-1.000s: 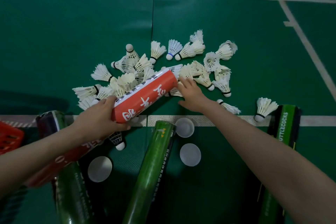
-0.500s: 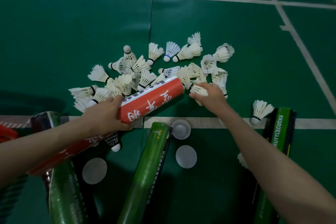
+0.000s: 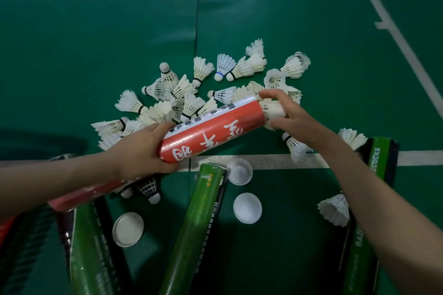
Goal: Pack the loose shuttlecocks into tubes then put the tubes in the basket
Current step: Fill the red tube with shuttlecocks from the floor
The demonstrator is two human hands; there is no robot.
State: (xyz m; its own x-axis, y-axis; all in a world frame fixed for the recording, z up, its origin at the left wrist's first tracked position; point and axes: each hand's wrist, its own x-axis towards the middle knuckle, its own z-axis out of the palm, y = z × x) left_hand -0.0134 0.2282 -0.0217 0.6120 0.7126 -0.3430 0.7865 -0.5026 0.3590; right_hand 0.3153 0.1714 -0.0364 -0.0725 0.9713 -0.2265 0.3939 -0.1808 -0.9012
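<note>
Gripping the red tube (image 3: 211,132) in the left hand (image 3: 141,151), fingers wrapped round its near end, clear of the floor (image 3: 96,31). Lies slanted: near-left at the grip, far-right at the open mouth, hanging just above the pile of loose shuttlecocks (image 3: 189,103).

Pinching one shuttlecock (image 3: 273,110) in the right hand (image 3: 297,120), thumb under, fingers over the feathers, touching the tube's mouth. Can't see the cork end; probably just inside the rim, hidden by the tube wall.

Key geometry: sits at the far-right end of the tube, straight out along the axis from the left grip, roughly in line with the bore. Calls for the right hand to push, the left only to steady. Looks like a straight shove along the axis next, back toward near-left. Needs the feathers entering square; likely to snag or crush on the rim if skewed.

Early in the job, judging by what's out: most of the pile on the floor beyond the near white line (image 3: 263,161), a couple of strays (image 3: 334,209) on the near side beside the right forearm. Also lying on the floor, near side: green tubes (image 3: 199,223), three white caps (image 3: 247,208) loose among them, none fitted.
</note>
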